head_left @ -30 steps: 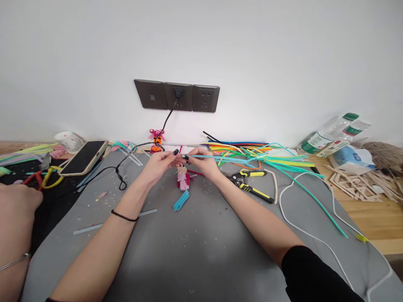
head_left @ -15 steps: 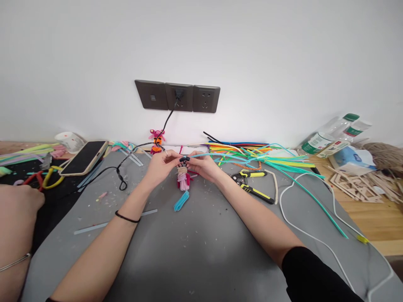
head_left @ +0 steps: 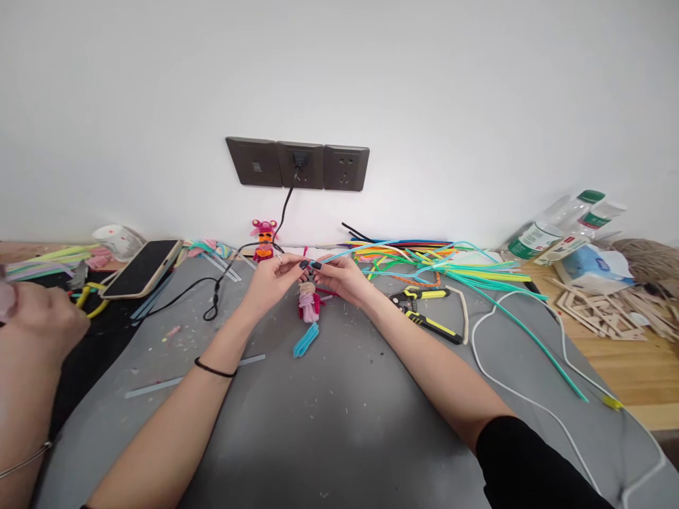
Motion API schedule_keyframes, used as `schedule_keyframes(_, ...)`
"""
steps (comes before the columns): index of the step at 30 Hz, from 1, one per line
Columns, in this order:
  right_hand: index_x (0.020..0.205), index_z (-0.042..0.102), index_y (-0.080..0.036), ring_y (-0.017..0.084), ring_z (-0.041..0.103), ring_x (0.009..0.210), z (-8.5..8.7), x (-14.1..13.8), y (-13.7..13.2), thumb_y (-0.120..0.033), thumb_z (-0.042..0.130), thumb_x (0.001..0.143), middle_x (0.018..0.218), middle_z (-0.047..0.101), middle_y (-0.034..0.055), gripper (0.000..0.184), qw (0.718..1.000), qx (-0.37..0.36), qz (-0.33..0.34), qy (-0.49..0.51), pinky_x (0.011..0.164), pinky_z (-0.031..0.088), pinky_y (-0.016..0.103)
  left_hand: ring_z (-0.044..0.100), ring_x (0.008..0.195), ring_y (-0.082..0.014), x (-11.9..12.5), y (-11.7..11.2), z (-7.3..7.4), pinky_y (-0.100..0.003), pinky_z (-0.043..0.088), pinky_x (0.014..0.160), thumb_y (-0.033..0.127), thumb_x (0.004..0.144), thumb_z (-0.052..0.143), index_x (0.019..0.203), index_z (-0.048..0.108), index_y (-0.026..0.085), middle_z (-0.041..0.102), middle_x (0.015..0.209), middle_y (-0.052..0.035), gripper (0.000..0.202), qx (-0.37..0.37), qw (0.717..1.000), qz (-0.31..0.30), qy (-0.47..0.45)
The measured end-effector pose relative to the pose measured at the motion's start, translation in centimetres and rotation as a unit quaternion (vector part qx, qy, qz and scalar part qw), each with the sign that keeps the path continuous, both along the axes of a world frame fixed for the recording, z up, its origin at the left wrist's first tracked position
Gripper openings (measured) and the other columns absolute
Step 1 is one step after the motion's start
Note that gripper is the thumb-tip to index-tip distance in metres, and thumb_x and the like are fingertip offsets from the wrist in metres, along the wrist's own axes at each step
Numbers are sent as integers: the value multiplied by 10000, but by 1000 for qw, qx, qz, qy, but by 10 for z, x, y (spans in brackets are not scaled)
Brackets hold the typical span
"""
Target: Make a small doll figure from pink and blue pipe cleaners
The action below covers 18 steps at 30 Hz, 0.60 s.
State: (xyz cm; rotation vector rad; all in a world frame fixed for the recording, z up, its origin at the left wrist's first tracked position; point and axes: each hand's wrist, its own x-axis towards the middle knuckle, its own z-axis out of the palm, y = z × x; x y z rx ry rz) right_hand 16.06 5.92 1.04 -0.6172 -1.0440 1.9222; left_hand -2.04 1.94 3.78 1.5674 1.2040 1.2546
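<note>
My left hand (head_left: 276,279) and my right hand (head_left: 342,278) meet fingertip to fingertip over the mat, both pinched closed. A light blue pipe cleaner (head_left: 347,251) runs from between the fingertips and trails off behind my right hand; its pinched end is hidden by the fingers. Just below the fingers lies a pink and lilac pipe-cleaner bundle (head_left: 308,304) with a beige wrapped band. Nearer to me is a small folded blue pipe-cleaner piece (head_left: 306,341). Behind my left hand a pink and orange pipe-cleaner figure (head_left: 264,240) stands against the wall.
Wire strippers (head_left: 427,314) and a pile of coloured pipe cleaners (head_left: 467,267) lie right. A white cable (head_left: 509,385) curves across the grey mat (head_left: 329,431). At left are a phone (head_left: 142,268), a black cord (head_left: 212,304) and another person's hand (head_left: 45,325). Bottles (head_left: 546,237) stand far right.
The light blue pipe cleaner now arches higher behind my right hand. My fingertips have shifted slightly. The other person's hand has moved right and up, covering the red handle.
</note>
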Motion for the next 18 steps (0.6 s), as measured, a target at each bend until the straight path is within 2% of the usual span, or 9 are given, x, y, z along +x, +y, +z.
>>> schedule_keyframes(4, 753, 768, -142, 95, 630, 647, 1, 0, -1, -400, 999, 515, 723, 728, 20, 421, 1000, 2, -6, -16, 657, 526, 228, 688, 734, -210, 0, 1, -2, -330, 571, 703, 585, 737, 777, 888, 752, 155, 757, 797, -77, 457, 1, 1000, 5, 8)
schedule_keyframes(9, 799, 796, -156, 107, 649, 683, 3, 0, -3, -408, 988, 543, 766, 754, 30, 407, 1000, 21, 7, -16, 681, 547, 236, 664, 695, -195, -1, 0, 0, -318, 552, 678, 591, 753, 763, 845, 732, 159, 723, 755, -63, 443, 13, 1000, 6, 8)
schedule_keyframes(14, 849, 795, -149, 143, 694, 763, 5, 1, -3, -421, 973, 584, 817, 770, 65, 420, 1000, 9, 14, 4, 735, 572, 259, 662, 681, -186, 0, -1, 3, -313, 558, 686, 531, 756, 754, 835, 721, 163, 719, 746, -50, 378, 29, 998, 47, 17)
schedule_keyframes(18, 854, 762, -153, 153, 694, 747, 5, 0, -3, -443, 965, 589, 814, 764, 58, 442, 1000, 11, -13, 16, 716, 570, 273, 659, 656, -176, -1, 1, 0, -303, 557, 671, 493, 749, 746, 855, 713, 164, 714, 724, -39, 347, 21, 997, 74, 9)
